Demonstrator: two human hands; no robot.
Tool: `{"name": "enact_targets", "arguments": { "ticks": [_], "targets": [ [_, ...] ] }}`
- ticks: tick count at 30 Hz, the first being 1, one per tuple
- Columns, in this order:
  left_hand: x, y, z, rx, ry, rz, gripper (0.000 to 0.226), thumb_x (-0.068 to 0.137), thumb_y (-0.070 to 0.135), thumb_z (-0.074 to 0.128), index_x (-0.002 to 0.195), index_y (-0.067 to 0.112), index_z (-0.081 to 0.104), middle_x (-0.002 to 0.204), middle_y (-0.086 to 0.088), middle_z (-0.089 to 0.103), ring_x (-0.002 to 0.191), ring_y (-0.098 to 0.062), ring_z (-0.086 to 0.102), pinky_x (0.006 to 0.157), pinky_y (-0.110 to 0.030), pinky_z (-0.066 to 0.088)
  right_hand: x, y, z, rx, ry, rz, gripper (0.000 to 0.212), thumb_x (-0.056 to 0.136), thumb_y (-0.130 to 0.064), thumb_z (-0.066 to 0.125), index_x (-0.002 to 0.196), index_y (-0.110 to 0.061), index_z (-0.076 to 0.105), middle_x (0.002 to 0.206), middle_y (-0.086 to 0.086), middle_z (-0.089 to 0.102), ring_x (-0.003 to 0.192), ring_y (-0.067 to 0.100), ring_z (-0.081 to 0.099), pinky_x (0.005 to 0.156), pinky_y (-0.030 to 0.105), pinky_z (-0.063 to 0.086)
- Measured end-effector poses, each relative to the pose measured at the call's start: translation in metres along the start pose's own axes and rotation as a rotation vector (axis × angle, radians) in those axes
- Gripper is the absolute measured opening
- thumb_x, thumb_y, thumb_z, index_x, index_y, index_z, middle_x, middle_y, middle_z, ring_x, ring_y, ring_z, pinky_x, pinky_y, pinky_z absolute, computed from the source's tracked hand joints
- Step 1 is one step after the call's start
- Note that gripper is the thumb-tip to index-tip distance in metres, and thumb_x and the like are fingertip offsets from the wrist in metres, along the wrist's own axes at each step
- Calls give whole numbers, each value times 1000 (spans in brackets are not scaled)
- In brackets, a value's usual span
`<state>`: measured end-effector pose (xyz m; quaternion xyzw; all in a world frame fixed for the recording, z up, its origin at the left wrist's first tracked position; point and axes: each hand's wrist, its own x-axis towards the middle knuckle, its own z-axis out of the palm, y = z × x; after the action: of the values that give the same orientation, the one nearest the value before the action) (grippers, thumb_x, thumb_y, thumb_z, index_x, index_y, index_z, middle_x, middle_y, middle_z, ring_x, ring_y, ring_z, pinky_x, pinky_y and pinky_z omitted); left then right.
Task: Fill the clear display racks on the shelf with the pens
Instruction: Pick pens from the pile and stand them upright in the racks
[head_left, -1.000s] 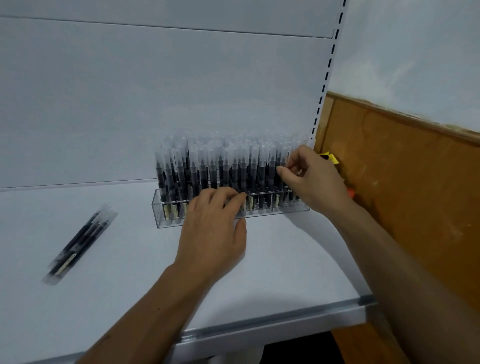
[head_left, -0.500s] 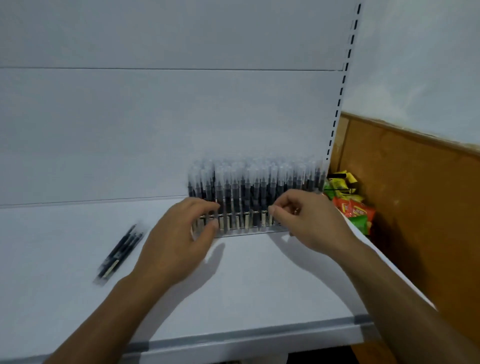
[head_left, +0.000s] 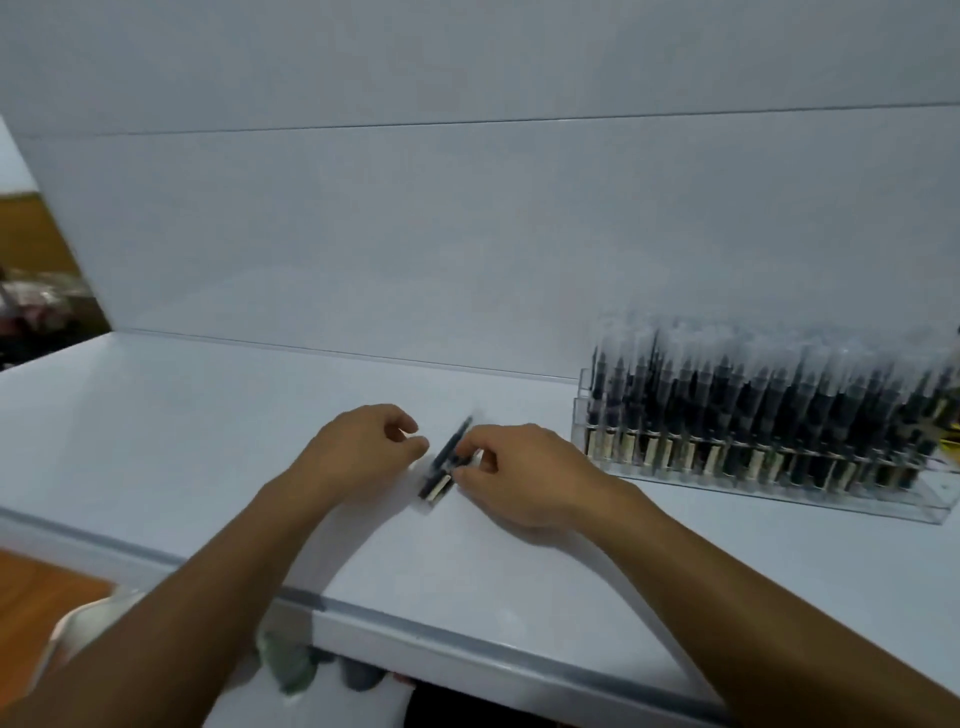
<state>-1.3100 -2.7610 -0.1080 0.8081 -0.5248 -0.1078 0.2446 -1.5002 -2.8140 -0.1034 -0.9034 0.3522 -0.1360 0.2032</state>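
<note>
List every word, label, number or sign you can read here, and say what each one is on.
No text here can be read.
Pale labels on the pens standing in the clear rack: print too blurred to read.
Pale label at the near end of the loose pens: blurred, unreadable.
Shelf and back panel: no writing shows.

We take this for a shop: a white shelf (head_left: 156, 441) with a plain back panel (head_left: 467, 234), and at three o'clock a clear display rack (head_left: 930, 501) packed with pens (head_left: 753, 395).
</note>
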Motion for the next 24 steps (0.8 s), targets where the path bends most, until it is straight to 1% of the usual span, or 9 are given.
{"name": "enact_targets", "arguments": {
  "ticks": [3,7,9,11,12,15,17,20,24],
  "targets": [
    [13,7,0,29,-119,8,19,83,44,66,94,28,69,93,12,66,83,-4,58,64,-20,41,8,5,13,-13,52,-3,21,94,-48,49,105,-38,63,90,-13,64,88,16,57,68,29,38],
    [39,32,-3,135,-331,-48,40,77,46,74,90,8,71,78,0,69,65,-14,62,69,-26,52,9,13,28,-60,148,-29,21,94,-51,47,84,-34,53,73,-11,61,70,15,52,55,27,32],
    [51,44,-4,182,-408,-75,38,75,43,79,83,7,69,71,1,71,59,-11,66,68,-25,57,9,16,30,-68,184,-17,24,91,-49,49,78,-30,51,67,-11,60,64,13,53,51,22,29],
    [61,54,-4,243,-471,-75,32,74,39,81,75,10,67,58,5,70,52,-7,67,59,-20,55,8,19,31,-48,190,20,24,88,-49,53,77,-28,56,63,-13,61,62,5,53,51,20,29],
    [64,58,-5,280,-490,-73,31,73,39,82,72,12,67,54,7,68,51,-7,68,60,-20,54,8,20,31,-38,190,34,24,87,-49,54,77,-28,57,62,-13,61,62,2,53,52,20,30],
    [70,64,-4,333,-532,-85,29,73,34,83,73,11,67,55,5,70,58,-11,71,69,-26,58,7,22,30,-33,183,55,22,85,-48,57,74,-29,57,60,-15,59,61,-2,51,51,20,31],
    [71,65,-2,331,-549,-104,25,76,28,81,74,8,67,55,2,70,57,-13,71,64,-25,59,5,21,28,-14,165,72,19,84,-45,60,71,-31,56,58,-16,57,60,-2,50,50,20,30],
    [69,67,2,385,-510,-88,23,80,26,76,71,9,63,47,4,65,46,-11,66,54,-22,53,2,20,23,41,151,96,15,83,-37,62,70,-32,57,57,-16,56,60,0,52,50,19,31],
    [56,66,6,463,-388,-26,29,83,23,66,59,11,53,38,5,53,34,-8,53,46,-20,40,-8,12,11,-19,130,81,3,84,-30,59,82,-29,60,68,-12,59,74,11,55,57,24,35]
  ]
}}
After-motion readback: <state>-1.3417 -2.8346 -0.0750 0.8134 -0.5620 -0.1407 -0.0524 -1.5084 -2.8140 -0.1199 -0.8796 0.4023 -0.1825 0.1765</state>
